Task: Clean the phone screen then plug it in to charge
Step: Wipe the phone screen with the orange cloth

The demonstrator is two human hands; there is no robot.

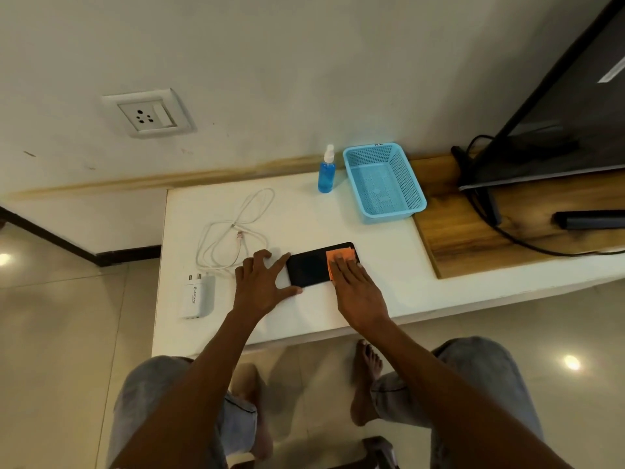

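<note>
A black phone point(309, 267) lies screen up on the white table point(389, 275). My left hand point(262, 282) braces its left end, with the index finger and thumb spread along the phone's edges. My right hand point(355, 286) lies flat on an orange cloth point(340, 256) and presses it against the right part of the screen. A white charging cable point(236, 228) is coiled to the left of the phone. Its white adapter point(198, 296) lies near the table's front left corner. A wall socket point(148, 114) sits on the wall above, to the left.
A blue spray bottle point(327, 172) stands at the back of the table beside an empty blue plastic basket point(384, 181). To the right, a wooden shelf point(473, 225) carries a TV point(558, 106), black cables and a dark bar. My knees and feet are below the table edge.
</note>
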